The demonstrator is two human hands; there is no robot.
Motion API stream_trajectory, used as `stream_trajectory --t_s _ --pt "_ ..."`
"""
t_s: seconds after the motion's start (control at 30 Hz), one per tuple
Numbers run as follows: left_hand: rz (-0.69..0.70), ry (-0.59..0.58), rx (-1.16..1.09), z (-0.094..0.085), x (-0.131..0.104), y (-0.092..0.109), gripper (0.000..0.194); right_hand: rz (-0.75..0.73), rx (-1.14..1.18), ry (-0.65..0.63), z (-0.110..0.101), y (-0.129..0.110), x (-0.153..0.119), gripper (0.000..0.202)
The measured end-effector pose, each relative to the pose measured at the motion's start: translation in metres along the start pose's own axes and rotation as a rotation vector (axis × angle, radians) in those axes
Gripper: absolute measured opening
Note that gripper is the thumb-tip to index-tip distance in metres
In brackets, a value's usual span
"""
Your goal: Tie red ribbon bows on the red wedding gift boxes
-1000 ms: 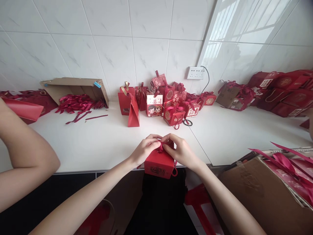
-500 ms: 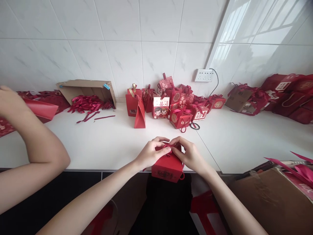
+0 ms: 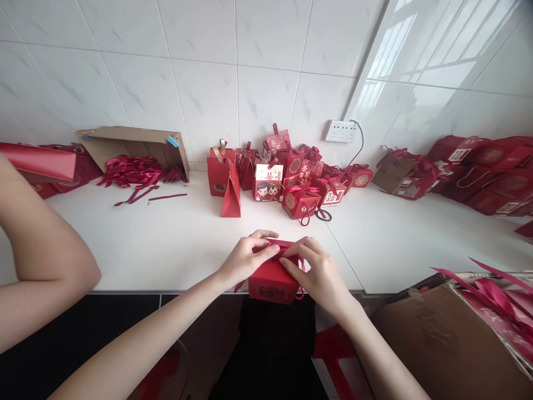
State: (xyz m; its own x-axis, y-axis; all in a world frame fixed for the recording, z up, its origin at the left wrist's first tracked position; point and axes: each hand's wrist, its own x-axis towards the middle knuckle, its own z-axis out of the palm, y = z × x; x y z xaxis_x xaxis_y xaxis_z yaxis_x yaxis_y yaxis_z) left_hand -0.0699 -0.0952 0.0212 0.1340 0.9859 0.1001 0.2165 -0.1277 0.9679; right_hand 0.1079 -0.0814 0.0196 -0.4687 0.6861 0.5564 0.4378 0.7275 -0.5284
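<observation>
A red gift box (image 3: 270, 278) with dark printing on its front face sits at the counter's near edge. Across its top runs a dark red ribbon (image 3: 278, 255), and loose ends or cords hang at both sides. My left hand (image 3: 250, 255) rests over the box's left side, thumb and fingers pinching the ribbon at the top. From the right, my right hand (image 3: 316, 269) pinches the same ribbon close to the left thumb. The exact shape of the knot is hidden by the fingers.
Finished red boxes (image 3: 302, 201) and a taller red box (image 3: 227, 186) stand near the wall. A cardboard box (image 3: 137, 136) spills ribbons (image 3: 133, 171). Another person's arm (image 3: 50, 250) is at left. A large carton (image 3: 441, 333) stands at right, below a power strip (image 3: 340, 131).
The view has swung slightly right. My right hand has drawn a little apart from the left, fingers still at the ribbon. The other person's arm sits further left, with a red box near it.
</observation>
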Motion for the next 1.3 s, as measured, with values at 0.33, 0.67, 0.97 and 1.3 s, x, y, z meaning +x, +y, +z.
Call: stream_trajectory --t_s 0.33,0.67,0.97,1.3 --pt "0.032 0.022 -0.048 -0.020 -0.012 -0.009 0.031 -0.116 -0.101 -0.032 0.017 -0.005 0.022 0.006" --pt "0.108 0.093 0.361 -0.032 -0.019 -0.004 0.036 -0.301 -0.493 -0.079 0.000 -0.009 0.024 0.020" --pt "0.282 0.319 0.763 -0.028 -0.033 0.007 0.015 -0.205 -0.651 -0.107 -0.015 -0.015 0.012 0.018" --pt "0.386 0.286 0.950 -0.010 -0.043 0.015 0.012 0.286 -0.225 -0.133 0.001 -0.026 0.006 0.037"
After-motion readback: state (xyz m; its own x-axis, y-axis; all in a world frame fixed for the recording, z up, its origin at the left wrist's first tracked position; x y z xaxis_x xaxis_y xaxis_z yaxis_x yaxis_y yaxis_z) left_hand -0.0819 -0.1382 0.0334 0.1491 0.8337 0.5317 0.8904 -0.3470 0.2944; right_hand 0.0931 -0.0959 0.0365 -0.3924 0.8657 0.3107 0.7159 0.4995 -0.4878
